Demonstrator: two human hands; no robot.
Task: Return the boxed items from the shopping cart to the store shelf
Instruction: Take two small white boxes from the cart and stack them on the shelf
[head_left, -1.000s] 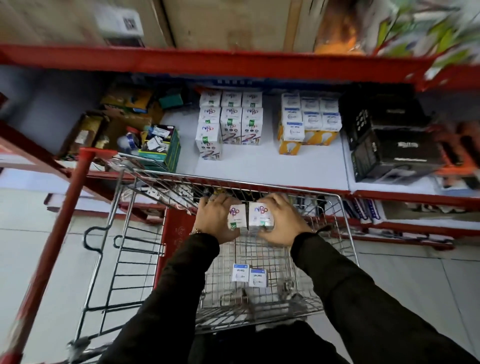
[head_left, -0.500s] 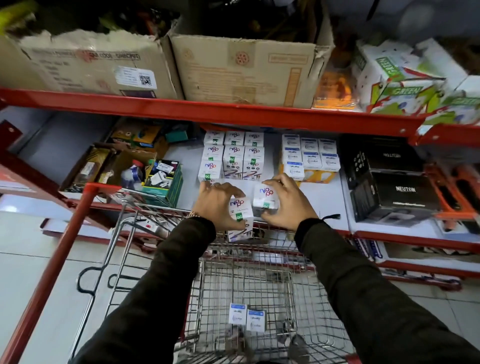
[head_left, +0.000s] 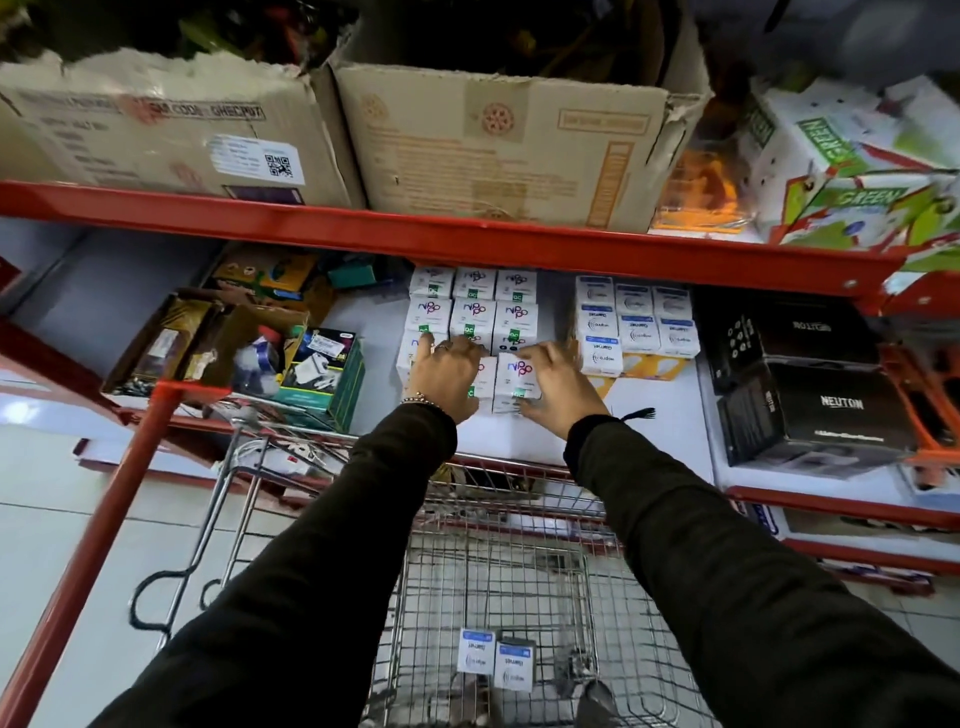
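Pressing in from either side, the two hands held a pair of small white boxes against the white shelf (head_left: 530, 441), just in front of the stack of matching boxes (head_left: 472, 312). The right box (head_left: 514, 382) showed its purple-and-pink lettering and a green mark near its lower edge; the left box (head_left: 484, 382) was mostly hidden behind the left hand (head_left: 447, 374). That hand lay curled over the left box with its fingers reaching up onto the front row of the stack, a ring on one finger and a beaded bracelet at the wrist. The right hand (head_left: 558, 387) cupped the outer side of the right box, fingers spread along its top edge. Both boxes sat upright and touched each other.

Right of the stack, a little apart, stood a group of white boxes with blue labels (head_left: 636, 325), some resting on yellow packaging. Farther right were black cartons (head_left: 815, 400). To the left of the stack sat an open green box (head_left: 324, 371) and open brown cartons of mixed goods.

Below the arms in dark sleeves, the wire shopping cart (head_left: 498, 561) stood against the shelf edge. Two more small blue-labelled boxes (head_left: 496, 657) lay side by side on its floor. Above, a red rail carried two large torn cardboard cartons (head_left: 498, 140) and green-and-white boxes (head_left: 852, 171).
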